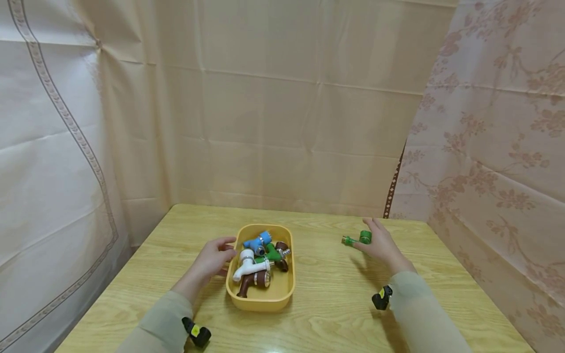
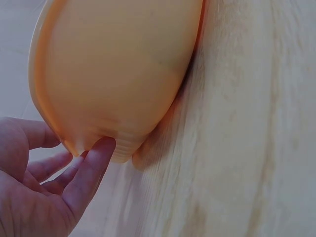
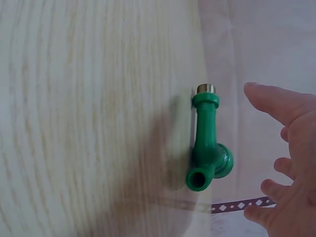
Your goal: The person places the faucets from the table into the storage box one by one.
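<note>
In the head view, a yellow plastic box (image 1: 260, 305) holds several plastic taps, among them a blue tap (image 1: 258, 242), a white tap (image 1: 251, 267) and a brown tap (image 1: 255, 281). My left hand (image 1: 214, 257) is at the box's left side, its loosely extended fingers (image 2: 94, 168) against the outer wall near the rim. Over on the right, a green tap (image 3: 205, 133) with a brass threaded end sits on the table by itself. Beside it my right hand (image 1: 383, 246) is spread; the right wrist view shows a gap between fingers and tap.
The wooden table (image 1: 326, 314) carries the box and the loose tap. A beige curtain (image 1: 291, 108) hangs behind its far edge, with a white cloth (image 1: 53, 171) on the left and a flowered cloth (image 1: 503, 162) on the right. Each wrist bears a small black camera (image 1: 382, 297).
</note>
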`<action>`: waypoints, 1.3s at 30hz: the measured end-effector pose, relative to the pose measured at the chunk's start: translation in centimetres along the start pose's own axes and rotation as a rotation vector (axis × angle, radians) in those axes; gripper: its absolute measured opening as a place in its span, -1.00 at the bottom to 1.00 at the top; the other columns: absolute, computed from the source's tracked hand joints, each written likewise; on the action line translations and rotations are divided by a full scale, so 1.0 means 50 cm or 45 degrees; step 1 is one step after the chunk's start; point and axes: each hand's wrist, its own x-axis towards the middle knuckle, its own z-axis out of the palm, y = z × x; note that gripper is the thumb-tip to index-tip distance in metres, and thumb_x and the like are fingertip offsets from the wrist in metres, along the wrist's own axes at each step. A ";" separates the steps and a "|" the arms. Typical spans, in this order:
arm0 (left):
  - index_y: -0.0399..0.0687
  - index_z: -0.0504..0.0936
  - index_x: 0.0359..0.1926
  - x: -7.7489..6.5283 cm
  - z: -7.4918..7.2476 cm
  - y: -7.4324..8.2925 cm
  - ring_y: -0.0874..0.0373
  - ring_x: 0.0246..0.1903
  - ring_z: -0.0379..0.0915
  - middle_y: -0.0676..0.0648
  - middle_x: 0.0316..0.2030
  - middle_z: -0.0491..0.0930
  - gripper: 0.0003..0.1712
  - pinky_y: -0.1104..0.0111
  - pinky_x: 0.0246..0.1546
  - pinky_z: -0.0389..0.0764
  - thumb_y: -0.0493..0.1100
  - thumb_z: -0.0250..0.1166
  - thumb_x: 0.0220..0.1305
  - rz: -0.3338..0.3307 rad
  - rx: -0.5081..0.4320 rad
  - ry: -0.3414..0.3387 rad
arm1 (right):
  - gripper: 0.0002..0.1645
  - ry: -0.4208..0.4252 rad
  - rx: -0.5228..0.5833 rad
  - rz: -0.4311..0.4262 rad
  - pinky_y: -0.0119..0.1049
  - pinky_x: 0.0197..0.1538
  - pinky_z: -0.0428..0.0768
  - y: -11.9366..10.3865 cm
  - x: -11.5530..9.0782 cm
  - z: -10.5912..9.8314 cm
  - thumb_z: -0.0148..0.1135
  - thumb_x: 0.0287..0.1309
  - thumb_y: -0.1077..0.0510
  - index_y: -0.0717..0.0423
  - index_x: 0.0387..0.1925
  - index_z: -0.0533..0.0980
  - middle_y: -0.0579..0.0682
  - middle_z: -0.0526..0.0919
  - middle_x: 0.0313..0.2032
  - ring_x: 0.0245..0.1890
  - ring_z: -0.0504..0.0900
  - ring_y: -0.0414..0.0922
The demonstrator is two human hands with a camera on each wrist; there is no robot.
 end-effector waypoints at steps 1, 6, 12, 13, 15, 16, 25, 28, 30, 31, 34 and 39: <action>-0.10 0.36 0.29 0.000 0.000 0.000 -0.08 -0.14 0.45 -0.24 0.00 0.43 -0.47 0.09 -0.48 0.65 -0.24 0.16 0.29 0.000 -0.001 -0.001 | 0.06 -0.005 0.000 0.000 0.34 0.21 0.09 0.003 -0.001 0.001 0.36 0.05 -0.07 0.23 0.41 0.02 0.37 -0.15 0.39 0.32 -0.08 0.38; -0.11 0.35 0.29 -0.001 0.000 0.001 -0.09 -0.13 0.45 -0.25 0.01 0.43 -0.46 0.08 -0.48 0.65 -0.24 0.15 0.29 0.005 -0.004 -0.006 | 0.07 -0.040 0.008 -0.002 0.34 0.22 0.07 0.018 -0.005 0.006 0.38 0.04 -0.05 0.25 0.41 0.01 0.39 -0.15 0.38 0.33 -0.09 0.37; -0.10 0.36 0.29 -0.001 0.000 0.001 -0.08 -0.14 0.45 -0.24 0.00 0.43 -0.46 0.09 -0.47 0.65 -0.25 0.16 0.28 0.006 -0.008 -0.005 | 0.07 -0.083 0.049 0.041 0.33 0.23 0.05 0.033 -0.006 0.016 0.36 0.06 -0.03 0.23 0.42 -0.02 0.38 -0.17 0.39 0.33 -0.09 0.37; -0.10 0.36 0.29 -0.001 0.000 0.001 -0.08 -0.14 0.45 -0.24 0.00 0.43 -0.46 0.09 -0.47 0.65 -0.24 0.16 0.28 0.006 -0.007 -0.005 | 0.07 -0.091 0.054 0.048 0.33 0.23 0.06 0.035 -0.006 0.017 0.36 0.07 -0.03 0.23 0.42 -0.02 0.38 -0.17 0.39 0.33 -0.09 0.38; -0.10 0.37 0.29 0.001 0.000 0.000 -0.08 -0.14 0.45 -0.24 0.00 0.43 -0.46 0.10 -0.47 0.65 -0.25 0.16 0.28 0.006 -0.006 -0.003 | 0.06 -0.108 0.056 0.052 0.33 0.23 0.06 0.037 -0.008 0.020 0.36 0.07 -0.02 0.25 0.42 -0.02 0.39 -0.16 0.39 0.31 -0.06 0.39; -0.10 0.37 0.29 0.001 0.000 -0.001 -0.07 -0.14 0.45 -0.24 0.00 0.43 -0.46 0.10 -0.47 0.65 -0.25 0.16 0.28 0.006 -0.005 -0.003 | 0.06 -0.114 0.057 0.057 0.32 0.23 0.07 0.039 -0.009 0.022 0.36 0.07 -0.02 0.25 0.42 -0.02 0.39 -0.16 0.39 0.31 -0.05 0.39; -0.10 0.38 0.28 0.003 0.000 -0.002 -0.05 -0.17 0.47 -0.23 -0.02 0.43 -0.47 0.10 -0.47 0.66 -0.26 0.16 0.27 -0.001 -0.004 0.002 | 0.05 -0.142 0.024 0.052 0.33 0.23 0.06 0.039 -0.010 0.027 0.34 0.08 -0.02 0.34 0.40 -0.01 0.43 -0.15 0.37 0.29 -0.04 0.43; -0.09 0.38 0.28 0.003 0.001 0.000 -0.06 -0.16 0.47 -0.23 -0.01 0.43 -0.47 0.10 -0.47 0.66 -0.25 0.16 0.27 -0.005 -0.003 -0.001 | 0.06 -0.173 0.037 0.074 0.31 0.23 0.07 0.043 -0.011 0.031 0.34 0.09 -0.02 0.33 0.40 -0.02 0.41 -0.18 0.38 0.30 -0.05 0.42; -0.09 0.38 0.28 0.002 0.001 0.001 -0.06 -0.16 0.46 -0.23 0.00 0.43 -0.47 0.10 -0.46 0.66 -0.25 0.16 0.28 -0.006 0.001 -0.003 | 0.07 -0.196 0.046 0.090 0.31 0.23 0.07 0.047 -0.012 0.034 0.33 0.09 -0.04 0.32 0.41 -0.03 0.38 -0.20 0.40 0.30 -0.05 0.41; -0.09 0.38 0.28 0.002 0.001 0.001 -0.06 -0.15 0.46 -0.23 0.00 0.43 -0.47 0.10 -0.46 0.66 -0.25 0.16 0.28 -0.006 0.002 -0.005 | 0.07 -0.203 0.045 0.096 0.31 0.23 0.08 0.050 -0.012 0.036 0.34 0.09 -0.04 0.31 0.41 -0.03 0.36 -0.21 0.40 0.30 -0.05 0.41; -0.09 0.37 0.28 0.001 0.001 0.002 -0.06 -0.16 0.46 -0.23 0.00 0.43 -0.47 0.10 -0.47 0.66 -0.25 0.16 0.28 -0.006 0.002 -0.002 | 0.08 -0.207 0.027 0.089 0.33 0.21 0.11 0.054 -0.012 0.038 0.34 0.08 -0.04 0.33 0.41 -0.03 0.34 -0.18 0.41 0.29 -0.02 0.42; -0.10 0.38 0.28 0.001 0.001 0.000 -0.05 -0.17 0.47 -0.22 -0.02 0.43 -0.47 0.10 -0.47 0.66 -0.25 0.16 0.27 -0.002 0.002 0.009 | 0.05 -0.189 0.006 0.083 0.33 0.19 0.16 0.054 -0.010 0.038 0.35 0.07 -0.02 0.34 0.40 0.02 0.35 -0.07 0.39 0.27 0.05 0.41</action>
